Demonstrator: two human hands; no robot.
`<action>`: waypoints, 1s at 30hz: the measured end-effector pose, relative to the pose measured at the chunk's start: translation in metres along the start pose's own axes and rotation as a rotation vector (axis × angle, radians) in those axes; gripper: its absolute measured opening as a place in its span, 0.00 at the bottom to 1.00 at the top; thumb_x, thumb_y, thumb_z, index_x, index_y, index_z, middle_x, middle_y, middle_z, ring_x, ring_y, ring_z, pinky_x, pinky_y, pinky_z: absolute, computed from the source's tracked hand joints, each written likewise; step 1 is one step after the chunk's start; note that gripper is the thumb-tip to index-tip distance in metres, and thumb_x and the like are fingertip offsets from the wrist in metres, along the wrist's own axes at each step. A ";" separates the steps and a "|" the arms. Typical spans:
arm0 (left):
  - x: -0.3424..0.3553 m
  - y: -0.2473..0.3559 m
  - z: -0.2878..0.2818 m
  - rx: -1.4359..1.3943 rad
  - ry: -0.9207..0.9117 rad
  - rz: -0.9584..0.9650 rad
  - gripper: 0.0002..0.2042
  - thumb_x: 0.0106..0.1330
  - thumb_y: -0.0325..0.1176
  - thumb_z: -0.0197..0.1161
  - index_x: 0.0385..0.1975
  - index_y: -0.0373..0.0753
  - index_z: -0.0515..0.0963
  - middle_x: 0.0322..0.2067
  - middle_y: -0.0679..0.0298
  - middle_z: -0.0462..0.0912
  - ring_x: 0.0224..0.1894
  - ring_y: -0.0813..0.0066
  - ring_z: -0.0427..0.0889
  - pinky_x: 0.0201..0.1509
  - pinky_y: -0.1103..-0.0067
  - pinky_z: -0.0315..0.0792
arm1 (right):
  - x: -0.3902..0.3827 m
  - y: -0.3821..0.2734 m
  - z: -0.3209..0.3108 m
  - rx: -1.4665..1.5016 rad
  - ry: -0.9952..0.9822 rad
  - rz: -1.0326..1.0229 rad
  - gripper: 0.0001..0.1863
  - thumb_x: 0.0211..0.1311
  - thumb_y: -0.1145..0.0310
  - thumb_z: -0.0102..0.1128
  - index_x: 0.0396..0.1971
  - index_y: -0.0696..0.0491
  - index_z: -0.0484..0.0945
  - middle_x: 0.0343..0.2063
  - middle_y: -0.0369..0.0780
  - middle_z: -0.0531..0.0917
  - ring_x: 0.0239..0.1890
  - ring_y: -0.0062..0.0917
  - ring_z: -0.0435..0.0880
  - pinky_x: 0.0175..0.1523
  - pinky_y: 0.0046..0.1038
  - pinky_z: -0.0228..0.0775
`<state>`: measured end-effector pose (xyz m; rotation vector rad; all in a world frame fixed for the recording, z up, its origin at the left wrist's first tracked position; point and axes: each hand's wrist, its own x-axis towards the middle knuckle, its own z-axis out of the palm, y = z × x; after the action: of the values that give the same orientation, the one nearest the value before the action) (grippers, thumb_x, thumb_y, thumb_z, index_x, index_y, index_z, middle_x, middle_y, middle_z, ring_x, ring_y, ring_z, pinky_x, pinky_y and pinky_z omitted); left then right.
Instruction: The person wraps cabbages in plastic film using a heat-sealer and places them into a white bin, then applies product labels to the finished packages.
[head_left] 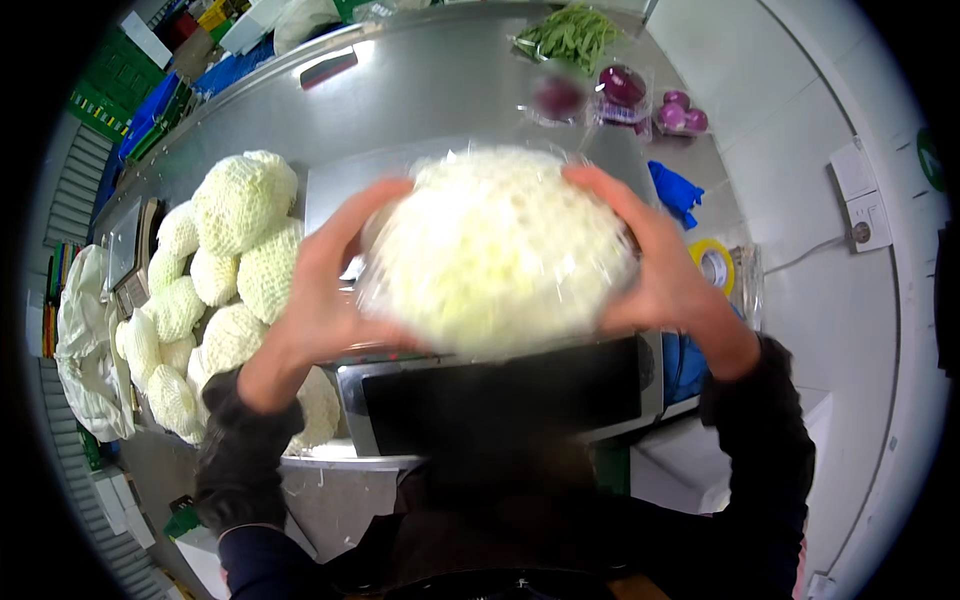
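Note:
Between my two hands is a large, pale yellow-white, film-wrapped bundle [500,250], blurred by motion. It looks like produce in white foam netting under shiny clear film; its exact kind cannot be made out. My left hand [335,275] grips its left side, with fingers over the top and the thumb below. On the opposite side, my right hand [665,265] holds it the same way. The bundle is raised above a machine with a dark flat plate [500,395] at the table's near edge. Both forearms wear dark sleeves.
Foam-netted produce [235,210] is heaped at left, beside a white plastic bag [90,345]. Packed purple onions [683,115], purple vegetables [622,87] and green leaves [570,38] lie far right on the steel table [430,95]. Yellow tape [712,266] and a wall socket [866,220] are at right.

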<state>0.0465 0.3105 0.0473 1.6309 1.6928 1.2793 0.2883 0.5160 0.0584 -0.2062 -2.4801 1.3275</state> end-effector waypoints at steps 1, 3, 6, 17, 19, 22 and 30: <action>-0.024 0.018 0.003 -0.143 -0.011 -0.136 0.53 0.28 0.43 0.84 0.60 0.30 0.64 0.54 0.51 0.74 0.56 0.64 0.74 0.61 0.71 0.68 | -0.018 -0.008 0.011 0.118 -0.032 0.028 0.55 0.28 0.62 0.83 0.63 0.53 0.62 0.53 0.47 0.75 0.55 0.33 0.76 0.59 0.30 0.67; -0.061 0.043 0.015 -0.519 -0.053 -0.427 0.47 0.39 0.42 0.81 0.59 0.26 0.64 0.52 0.53 0.75 0.56 0.65 0.74 0.61 0.73 0.66 | -0.058 -0.014 0.035 0.369 -0.120 0.229 0.50 0.39 0.54 0.78 0.63 0.55 0.61 0.50 0.48 0.77 0.53 0.34 0.78 0.60 0.31 0.67; -0.114 0.035 0.038 -0.503 -0.165 -0.807 0.40 0.54 0.51 0.70 0.59 0.26 0.64 0.51 0.52 0.74 0.53 0.66 0.76 0.56 0.72 0.71 | -0.090 -0.017 0.059 0.407 -0.285 0.593 0.43 0.55 0.44 0.63 0.62 0.58 0.62 0.50 0.49 0.77 0.50 0.34 0.79 0.55 0.31 0.73; -0.198 0.007 0.056 -0.827 -0.187 -1.143 0.22 0.62 0.31 0.65 0.52 0.24 0.71 0.43 0.50 0.81 0.41 0.68 0.83 0.49 0.75 0.78 | -0.168 -0.031 0.083 0.602 -0.049 1.117 0.13 0.62 0.66 0.61 0.40 0.61 0.80 0.30 0.39 0.83 0.33 0.22 0.83 0.38 0.23 0.79; -0.214 0.007 0.063 -0.736 -0.125 -1.058 0.18 0.64 0.30 0.63 0.51 0.27 0.73 0.43 0.52 0.81 0.40 0.71 0.82 0.48 0.77 0.76 | -0.178 -0.035 0.085 0.152 -0.103 0.902 0.11 0.62 0.67 0.62 0.34 0.62 0.81 0.27 0.38 0.83 0.32 0.20 0.83 0.35 0.21 0.77; -0.216 0.011 0.070 -0.470 0.021 -0.820 0.11 0.69 0.31 0.57 0.45 0.31 0.77 0.37 0.56 0.83 0.37 0.76 0.80 0.44 0.81 0.74 | -0.188 -0.026 0.096 0.180 0.167 0.787 0.15 0.65 0.70 0.56 0.20 0.62 0.75 0.21 0.38 0.82 0.23 0.17 0.80 0.31 0.19 0.73; -0.175 0.002 0.111 -0.730 0.820 -0.744 0.10 0.73 0.35 0.50 0.27 0.43 0.68 0.13 0.74 0.61 0.11 0.86 0.57 0.13 0.84 0.55 | -0.180 0.000 0.147 0.634 0.844 0.825 0.21 0.73 0.62 0.45 0.18 0.54 0.71 0.10 0.27 0.63 0.10 0.08 0.55 0.16 0.16 0.42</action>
<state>0.1732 0.1784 -0.0486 -0.0017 1.6383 1.9058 0.4061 0.3515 -0.0554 -1.3834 -1.1999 1.7238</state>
